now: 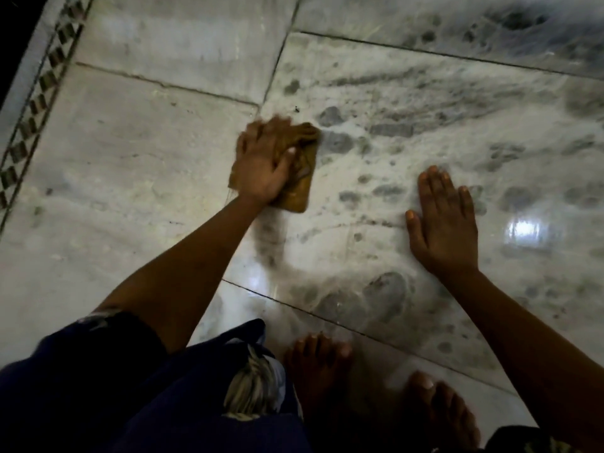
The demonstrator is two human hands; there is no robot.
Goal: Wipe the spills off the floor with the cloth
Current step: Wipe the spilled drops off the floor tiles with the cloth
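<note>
A brownish-yellow cloth point(299, 188) lies on the pale marble floor point(147, 152) near the middle of the view. My left hand point(264, 161) presses down on it, fingers blurred and spread over its top half. My right hand point(444, 223) lies flat on the floor to the right, fingers straight, holding nothing. Grey wet smears and blotches point(385, 132) cover the tile to the right of the cloth, and a dark streak point(271, 237) runs down below it.
My bare feet point(320, 364) stand on the tile at the bottom, beside my dark blue patterned clothing point(130, 387). A patterned inlay border point(42, 89) runs along the floor at the left. A light glare point(523, 230) shows at right.
</note>
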